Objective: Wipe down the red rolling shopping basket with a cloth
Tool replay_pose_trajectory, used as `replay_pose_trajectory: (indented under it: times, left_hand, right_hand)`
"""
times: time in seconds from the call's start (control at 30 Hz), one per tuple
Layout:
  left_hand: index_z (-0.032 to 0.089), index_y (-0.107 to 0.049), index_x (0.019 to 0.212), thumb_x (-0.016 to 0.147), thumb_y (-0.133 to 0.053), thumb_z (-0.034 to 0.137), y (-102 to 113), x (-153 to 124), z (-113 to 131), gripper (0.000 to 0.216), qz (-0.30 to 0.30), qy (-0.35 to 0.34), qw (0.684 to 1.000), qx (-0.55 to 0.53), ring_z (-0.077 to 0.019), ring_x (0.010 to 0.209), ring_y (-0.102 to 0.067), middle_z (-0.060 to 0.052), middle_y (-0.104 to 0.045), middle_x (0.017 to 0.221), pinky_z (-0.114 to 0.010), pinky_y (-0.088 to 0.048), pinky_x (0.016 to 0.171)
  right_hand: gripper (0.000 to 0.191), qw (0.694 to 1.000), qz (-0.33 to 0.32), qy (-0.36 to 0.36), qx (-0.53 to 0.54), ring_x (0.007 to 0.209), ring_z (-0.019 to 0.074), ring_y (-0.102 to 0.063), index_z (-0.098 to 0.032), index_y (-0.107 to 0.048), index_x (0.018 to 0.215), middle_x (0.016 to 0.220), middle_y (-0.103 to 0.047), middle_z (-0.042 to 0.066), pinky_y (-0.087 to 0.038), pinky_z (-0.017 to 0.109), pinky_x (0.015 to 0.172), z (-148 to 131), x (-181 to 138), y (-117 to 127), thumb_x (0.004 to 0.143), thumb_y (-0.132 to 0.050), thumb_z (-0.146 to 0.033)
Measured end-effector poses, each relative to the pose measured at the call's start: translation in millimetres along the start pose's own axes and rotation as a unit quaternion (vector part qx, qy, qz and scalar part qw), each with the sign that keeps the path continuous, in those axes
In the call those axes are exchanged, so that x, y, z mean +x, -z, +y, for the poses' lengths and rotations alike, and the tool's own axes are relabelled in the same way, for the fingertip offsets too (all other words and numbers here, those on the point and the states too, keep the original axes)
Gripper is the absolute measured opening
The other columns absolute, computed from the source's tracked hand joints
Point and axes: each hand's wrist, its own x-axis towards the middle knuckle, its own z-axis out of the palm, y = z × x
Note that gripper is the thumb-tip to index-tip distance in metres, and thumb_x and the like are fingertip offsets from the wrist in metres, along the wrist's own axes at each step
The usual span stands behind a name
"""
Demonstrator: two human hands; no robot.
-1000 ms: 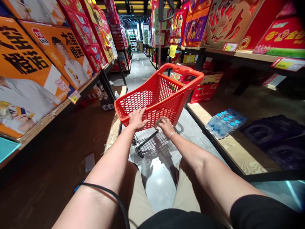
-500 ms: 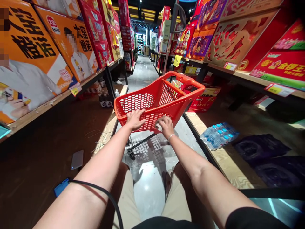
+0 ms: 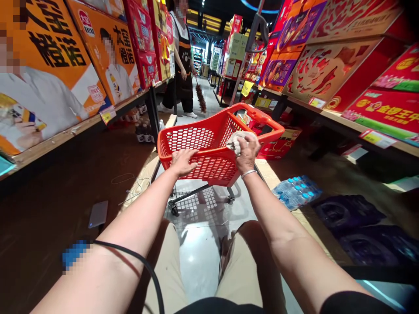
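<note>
A red plastic shopping cart [image 3: 196,139] with a mesh basket stands in the aisle in front of me. My left hand [image 3: 182,162] grips its near rim, fingers curled over the edge. My right hand [image 3: 246,151] is closed on a crumpled white cloth [image 3: 234,141] and presses it against the cart's right rim. A bracelet sits on my right wrist. My knees in beige trousers show below.
Shelves of orange and red boxes [image 3: 111,56] line both sides. A pack of water bottles [image 3: 296,192] lies on the low right shelf. A person in a dark apron [image 3: 181,61] with a feather duster stands ahead in the aisle. A cable runs over my left arm.
My right hand with the cloth has moved from the cart's near wall up onto its right rim. The view tilted up, and a person has come into sight down the aisle.
</note>
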Motion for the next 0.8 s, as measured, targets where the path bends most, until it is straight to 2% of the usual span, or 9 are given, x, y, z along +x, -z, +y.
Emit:
replay_pose_trajectory:
  times: [0.07,0.13,0.2,0.27,0.33,0.43,0.6,0.7,0.8]
  left_hand:
    - [0.031,-0.052,0.146,0.089,-0.054,0.043,0,-1,0,0.058,0.004,-0.001,1.000,-0.004,-0.0315,0.129,-0.048,-0.006,-0.058,0.143,-0.046,-0.033,0.107]
    - [0.031,-0.052,0.145,0.089,-0.054,0.042,1,-2,-1,0.057,0.009,0.002,1.000,-0.005,-0.0313,0.129,-0.049,-0.005,-0.059,0.143,-0.047,-0.033,0.107]
    - [0.032,-0.052,0.144,0.089,-0.053,0.040,2,-2,-4,0.056,0.012,0.003,1.000,-0.004,-0.0308,0.128,-0.050,-0.005,-0.059,0.143,-0.047,-0.033,0.108]
    - [0.033,-0.053,0.143,0.090,-0.051,0.040,4,-2,-11,0.054,0.015,0.001,1.000,-0.002,-0.0304,0.127,-0.051,-0.004,-0.059,0.143,-0.048,-0.034,0.108]
    - [0.033,-0.056,0.142,0.092,-0.048,0.043,7,0,-19,0.051,0.017,0.004,1.000,-0.001,-0.0301,0.126,-0.051,-0.004,-0.061,0.141,-0.047,-0.034,0.107]
    - [0.033,-0.059,0.139,0.093,-0.046,0.045,10,1,-32,0.049,0.021,0.014,1.000,-0.003,-0.0296,0.126,-0.052,-0.005,-0.063,0.137,-0.046,-0.034,0.108]
    - [0.029,-0.060,0.131,0.089,-0.051,0.052,18,0,-27,0.049,0.013,0.036,0.999,0.009,-0.0328,0.126,-0.051,-0.007,-0.063,0.136,-0.049,-0.035,0.107]
    - [0.020,-0.060,0.128,0.085,-0.057,0.050,23,8,-2,0.052,0.027,0.057,0.997,0.043,-0.0373,0.126,-0.050,-0.014,-0.063,0.130,-0.052,-0.035,0.107]
    - [0.017,-0.048,0.143,0.083,-0.058,0.037,24,22,27,0.064,0.027,0.022,0.999,0.033,-0.0351,0.131,-0.049,-0.015,-0.058,0.139,-0.048,-0.033,0.111]
  right_hand:
    - [0.042,0.995,-0.095,0.028,-0.002,0.132,0.0325,-0.035,-0.025,-0.068,0.126,0.139,-0.054,0.011,-0.038,0.049,0.105,-29,-4,-2,0.090,-0.052,-0.013]
    - [0.040,0.980,-0.173,0.102,0.012,0.128,0.0296,-0.038,-0.026,-0.068,0.126,0.137,-0.057,0.010,-0.039,0.044,0.101,-62,-12,-7,0.092,-0.051,-0.013]
    - [0.037,0.961,-0.211,0.180,0.021,0.127,0.0267,-0.037,-0.028,-0.067,0.127,0.136,-0.058,0.008,-0.038,0.040,0.102,-85,-16,-10,0.097,-0.049,-0.018]
    - [0.035,0.948,-0.224,0.228,0.007,0.127,0.0256,-0.037,-0.030,-0.067,0.127,0.134,-0.059,0.006,-0.038,0.039,0.102,-89,-11,-6,0.100,-0.046,-0.022]
    - [0.031,0.946,-0.220,0.238,-0.029,0.126,0.0267,-0.036,-0.028,-0.068,0.123,0.132,-0.061,0.007,-0.038,0.040,0.099,-72,1,5,0.101,-0.047,-0.024]
    - [0.026,0.958,-0.178,0.205,-0.092,0.124,0.0301,-0.035,-0.025,-0.071,0.116,0.130,-0.061,0.012,-0.038,0.043,0.095,-22,26,31,0.099,-0.051,-0.028]
    - [0.026,0.986,-0.062,0.049,-0.146,0.121,0.0344,-0.034,-0.024,-0.069,0.116,0.132,-0.055,0.014,-0.039,0.048,0.091,45,53,62,0.095,-0.054,-0.024]
    - [0.027,0.990,-0.055,0.032,-0.122,0.118,0.0342,-0.036,-0.023,-0.069,0.118,0.128,-0.056,0.015,-0.040,0.050,0.094,41,49,55,0.094,-0.056,-0.026]
    - [0.027,0.987,-0.084,0.122,-0.063,0.119,0.0318,-0.038,-0.023,-0.070,0.119,0.126,-0.058,0.013,-0.037,0.050,0.103,15,31,33,0.096,-0.055,-0.028]
